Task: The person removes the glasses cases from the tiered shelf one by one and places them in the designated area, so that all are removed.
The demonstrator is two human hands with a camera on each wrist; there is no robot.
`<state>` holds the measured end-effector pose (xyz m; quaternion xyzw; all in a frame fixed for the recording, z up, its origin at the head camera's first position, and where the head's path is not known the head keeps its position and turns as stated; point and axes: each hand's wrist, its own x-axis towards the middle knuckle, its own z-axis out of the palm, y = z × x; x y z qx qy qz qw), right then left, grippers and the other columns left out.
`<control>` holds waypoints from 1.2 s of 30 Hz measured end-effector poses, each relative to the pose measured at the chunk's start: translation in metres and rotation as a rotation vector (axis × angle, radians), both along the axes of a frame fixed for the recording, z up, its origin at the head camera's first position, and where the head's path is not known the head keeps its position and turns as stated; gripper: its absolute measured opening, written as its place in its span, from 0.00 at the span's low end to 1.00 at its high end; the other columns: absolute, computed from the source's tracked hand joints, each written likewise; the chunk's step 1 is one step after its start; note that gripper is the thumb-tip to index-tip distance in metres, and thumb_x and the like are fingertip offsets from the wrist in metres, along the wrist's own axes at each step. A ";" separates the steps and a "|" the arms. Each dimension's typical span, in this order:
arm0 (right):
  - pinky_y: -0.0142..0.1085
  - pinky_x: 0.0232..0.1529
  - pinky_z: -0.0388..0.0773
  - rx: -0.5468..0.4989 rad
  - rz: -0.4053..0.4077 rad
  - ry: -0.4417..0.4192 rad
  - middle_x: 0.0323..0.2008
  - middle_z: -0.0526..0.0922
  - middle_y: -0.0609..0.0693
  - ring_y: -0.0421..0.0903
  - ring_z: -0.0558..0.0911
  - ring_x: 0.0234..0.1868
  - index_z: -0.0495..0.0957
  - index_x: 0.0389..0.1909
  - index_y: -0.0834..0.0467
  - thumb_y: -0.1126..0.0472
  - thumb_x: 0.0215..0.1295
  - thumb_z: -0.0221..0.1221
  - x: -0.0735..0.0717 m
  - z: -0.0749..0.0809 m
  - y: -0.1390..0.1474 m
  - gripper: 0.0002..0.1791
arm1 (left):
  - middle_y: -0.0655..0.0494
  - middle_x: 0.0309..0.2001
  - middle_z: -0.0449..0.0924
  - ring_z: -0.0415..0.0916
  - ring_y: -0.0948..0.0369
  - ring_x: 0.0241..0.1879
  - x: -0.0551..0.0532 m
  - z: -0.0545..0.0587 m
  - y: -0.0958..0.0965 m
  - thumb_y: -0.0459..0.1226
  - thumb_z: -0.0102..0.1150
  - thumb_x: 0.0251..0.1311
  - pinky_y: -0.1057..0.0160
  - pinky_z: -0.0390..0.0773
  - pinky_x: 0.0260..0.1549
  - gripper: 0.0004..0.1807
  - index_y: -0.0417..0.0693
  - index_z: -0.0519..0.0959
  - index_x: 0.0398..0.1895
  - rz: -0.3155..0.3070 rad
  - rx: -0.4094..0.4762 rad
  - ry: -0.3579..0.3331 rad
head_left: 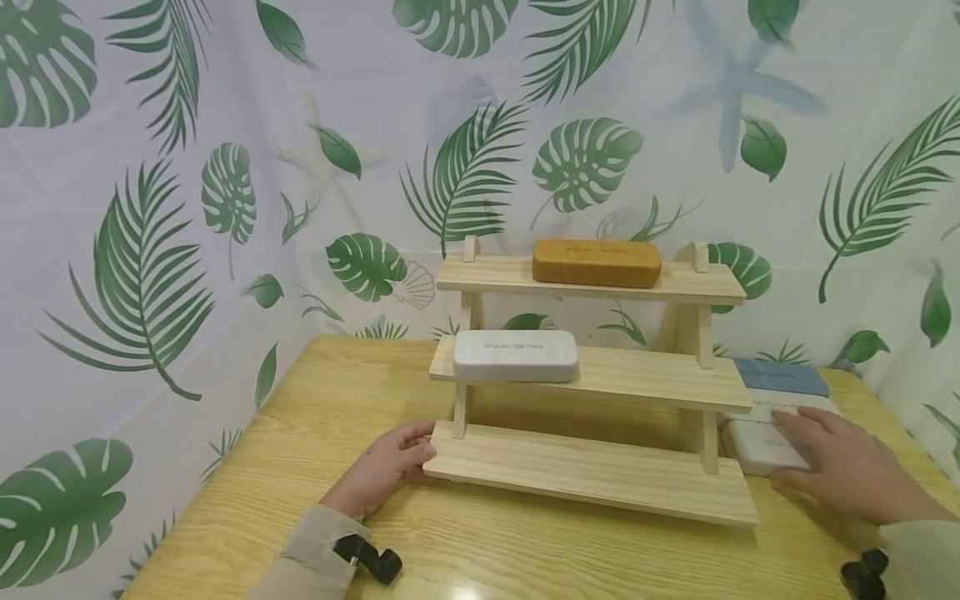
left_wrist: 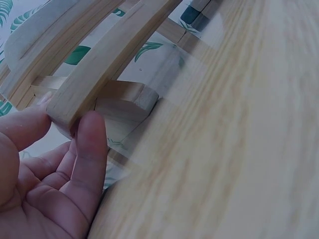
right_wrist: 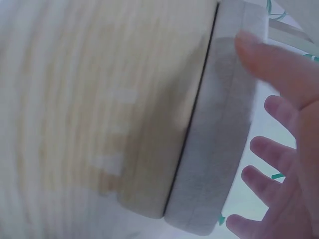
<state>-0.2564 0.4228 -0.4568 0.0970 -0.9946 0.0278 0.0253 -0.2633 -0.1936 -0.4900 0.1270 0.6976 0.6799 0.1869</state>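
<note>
A three-tier wooden display shelf (head_left: 592, 471) stands on the table. My left hand (head_left: 386, 467) pinches the left end of its bottom board, thumb on one side and fingers on the other, as the left wrist view shows too. Over at the right, my right hand (head_left: 847, 467) is spread above a white glasses case (head_left: 759, 450) lying on the table. In the right wrist view the thumb (right_wrist: 269, 64) overlaps this case (right_wrist: 214, 134), and the other fingers are apart and loosely extended. The hand partly hides the case.
An orange glasses case (head_left: 596, 265) sits on the top board, and a white case (head_left: 516, 357) on the left of the middle board. Behind the right hand lie another pale case (head_left: 787, 403) and a blue case (head_left: 783, 377). A leaf-patterned cloth (head_left: 360, 192) hangs behind the table (head_left: 345, 383).
</note>
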 end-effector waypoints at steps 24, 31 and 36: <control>0.75 0.50 0.62 -0.183 0.090 0.138 0.68 0.60 0.74 0.79 0.61 0.62 0.59 0.77 0.61 0.34 0.61 0.66 0.015 0.042 -0.030 0.54 | 0.41 0.59 0.75 0.78 0.53 0.53 -0.002 -0.002 0.000 0.40 0.54 0.76 0.57 0.81 0.46 0.33 0.33 0.58 0.76 0.003 0.018 0.002; 0.72 0.50 0.64 -0.223 0.146 0.224 0.69 0.62 0.70 0.76 0.63 0.62 0.61 0.77 0.58 0.39 0.58 0.71 0.025 0.063 -0.050 0.52 | 0.41 0.59 0.75 0.78 0.53 0.53 -0.002 -0.003 0.000 0.40 0.55 0.76 0.58 0.81 0.46 0.33 0.32 0.58 0.76 -0.001 0.021 0.006; 0.71 0.52 0.63 -0.211 0.186 0.279 0.68 0.63 0.69 0.75 0.64 0.63 0.61 0.77 0.55 0.40 0.56 0.73 0.028 0.072 -0.063 0.53 | 0.40 0.60 0.73 0.77 0.54 0.53 -0.001 -0.003 -0.001 0.40 0.55 0.76 0.58 0.81 0.46 0.34 0.32 0.56 0.76 0.011 0.016 -0.006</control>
